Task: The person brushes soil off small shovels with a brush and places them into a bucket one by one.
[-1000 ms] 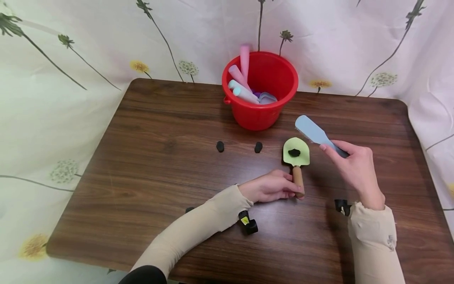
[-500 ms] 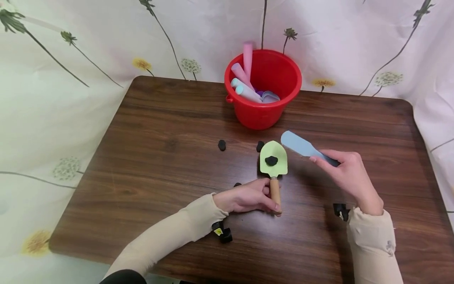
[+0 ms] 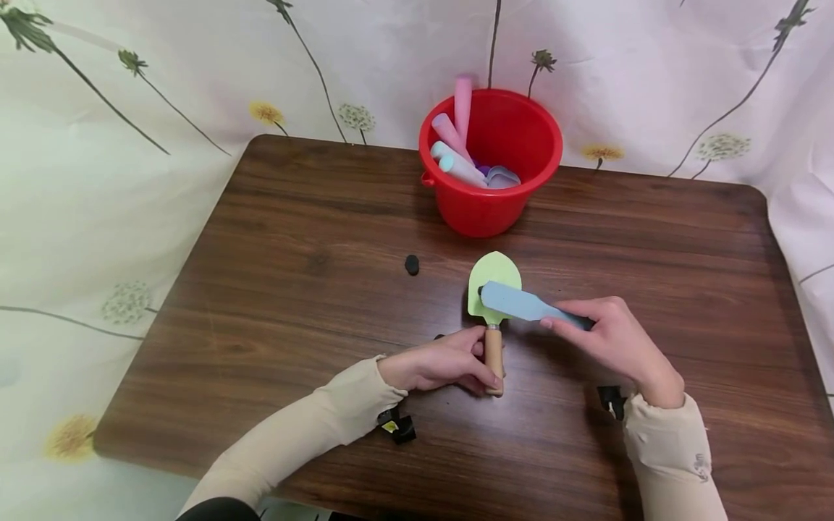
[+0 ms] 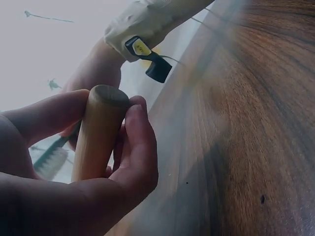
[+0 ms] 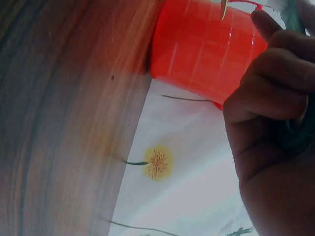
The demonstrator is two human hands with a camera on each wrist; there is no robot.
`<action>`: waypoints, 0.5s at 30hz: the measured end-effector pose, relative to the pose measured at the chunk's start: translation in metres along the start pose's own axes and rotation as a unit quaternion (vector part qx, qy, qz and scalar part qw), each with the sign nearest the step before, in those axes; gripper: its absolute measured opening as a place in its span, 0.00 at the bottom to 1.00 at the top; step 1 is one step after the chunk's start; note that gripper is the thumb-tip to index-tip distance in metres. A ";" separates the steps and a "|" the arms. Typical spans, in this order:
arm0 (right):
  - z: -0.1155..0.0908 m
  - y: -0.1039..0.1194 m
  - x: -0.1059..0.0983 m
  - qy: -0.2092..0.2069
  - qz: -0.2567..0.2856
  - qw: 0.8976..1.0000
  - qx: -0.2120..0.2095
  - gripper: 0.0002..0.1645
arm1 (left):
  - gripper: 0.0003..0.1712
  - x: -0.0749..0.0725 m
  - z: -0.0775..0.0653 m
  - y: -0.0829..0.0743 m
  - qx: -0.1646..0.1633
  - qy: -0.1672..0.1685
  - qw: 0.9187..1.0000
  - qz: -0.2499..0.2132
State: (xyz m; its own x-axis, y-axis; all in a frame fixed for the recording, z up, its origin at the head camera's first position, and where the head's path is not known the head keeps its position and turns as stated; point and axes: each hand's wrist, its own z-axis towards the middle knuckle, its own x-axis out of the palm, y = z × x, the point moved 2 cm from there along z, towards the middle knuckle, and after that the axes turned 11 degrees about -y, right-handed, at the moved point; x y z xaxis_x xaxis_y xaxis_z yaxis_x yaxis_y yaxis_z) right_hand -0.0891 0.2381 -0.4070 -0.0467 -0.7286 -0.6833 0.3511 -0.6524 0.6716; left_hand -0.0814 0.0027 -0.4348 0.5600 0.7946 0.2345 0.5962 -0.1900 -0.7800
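Note:
My left hand [image 3: 449,362] grips the wooden handle [image 4: 98,132] of a small green trowel [image 3: 490,268], its blade pointing away from me. In my right hand [image 3: 609,336] is a light blue brush [image 3: 511,301] with a darker handle; its pale bristles [image 4: 53,164] show in the left wrist view. The brush head lies across the trowel blade from the right. A dark bit of a black lump [image 3: 481,291] shows at the brush's tip; the rest is hidden beneath it. In the right wrist view, my right hand [image 5: 270,103] curls round the brush handle.
A red bucket [image 3: 478,213] with pink and pale blue handles sticking out stands at the table's back. One black lump [image 3: 412,265] lies left of the trowel. Another dark piece [image 3: 439,336] peeks out behind my left hand. A flowered cloth [image 3: 365,58] hangs behind.
My left hand has brought the trowel left and nearer me, then slightly forward, over where a second black lump lay. My right hand has lowered the brush leftward onto the blade.

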 end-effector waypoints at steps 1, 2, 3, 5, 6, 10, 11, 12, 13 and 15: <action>0.000 0.001 0.001 0.007 0.001 1.000 -0.001 0.09 | 0.28 0.000 0.000 0.000 -0.002 0.001 1.000 -0.002; 0.000 0.001 0.003 0.015 0.002 1.000 -0.004 0.09 | 0.29 0.000 -0.001 0.000 -0.003 0.001 1.000 -0.004; 0.000 0.001 0.004 0.022 0.003 1.000 -0.004 0.09 | 0.30 0.000 -0.001 0.001 -0.003 0.002 1.000 -0.005; 0.000 0.002 0.007 0.034 0.007 0.999 -0.007 0.08 | 0.33 -0.001 -0.001 0.001 -0.003 0.005 1.000 -0.002; 0.000 0.002 0.008 0.039 0.008 0.999 -0.007 0.08 | 0.34 -0.001 -0.001 0.000 -0.003 0.007 1.000 0.001; 0.000 0.003 0.010 0.050 0.005 0.999 -0.006 0.06 | 0.34 -0.001 -0.002 0.000 0.001 0.018 1.000 0.025; 0.000 0.003 0.011 0.050 0.003 0.999 -0.008 0.07 | 0.35 -0.001 -0.002 0.000 0.002 0.021 0.999 0.033; 0.001 0.003 0.011 0.049 0.001 0.999 -0.011 0.07 | 0.35 -0.001 -0.002 0.000 0.003 0.023 0.999 0.041; 0.001 0.003 0.011 0.047 -0.001 0.999 -0.013 0.07 | 0.35 -0.001 -0.002 0.000 0.005 0.024 0.998 0.050; 0.001 0.003 0.012 0.045 -0.003 0.999 -0.019 0.06 | 0.35 0.000 -0.001 0.001 0.005 0.028 0.998 0.063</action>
State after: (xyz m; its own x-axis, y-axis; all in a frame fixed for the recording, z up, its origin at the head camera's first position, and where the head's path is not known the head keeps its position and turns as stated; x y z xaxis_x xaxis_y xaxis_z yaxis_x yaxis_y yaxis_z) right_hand -0.0900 0.2273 -0.4128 0.0345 -0.7015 -0.7119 0.3858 -0.6477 0.6570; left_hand -0.0801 0.0014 -0.4351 0.6619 0.7312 0.1653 0.5129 -0.2809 -0.8112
